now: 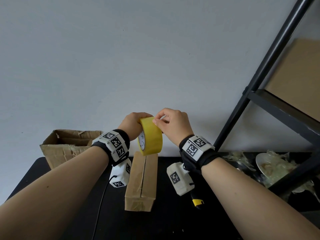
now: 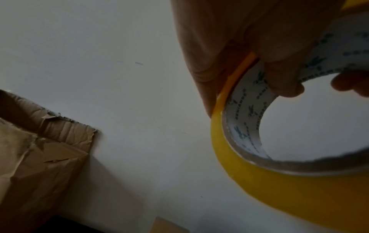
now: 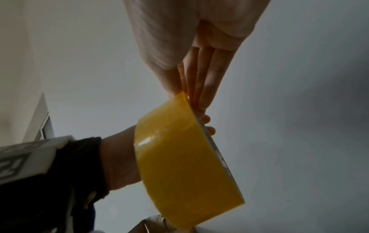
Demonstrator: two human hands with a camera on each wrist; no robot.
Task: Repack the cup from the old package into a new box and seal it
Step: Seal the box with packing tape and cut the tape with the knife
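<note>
Two hands on glossy yellow tape roll (image 1: 151, 135), round, smooth.

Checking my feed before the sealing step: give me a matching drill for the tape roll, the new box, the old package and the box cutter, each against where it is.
Things:
1. yellow tape roll
2. closed new box
3. torn old package
4. yellow-tipped box cutter

Places:
A. far left, against the wall
B. table centre, below the hands
C. held in the air by the left hand
D. on the table under the right wrist

Pairs: 1-C, 2-B, 3-A, 4-D
</note>
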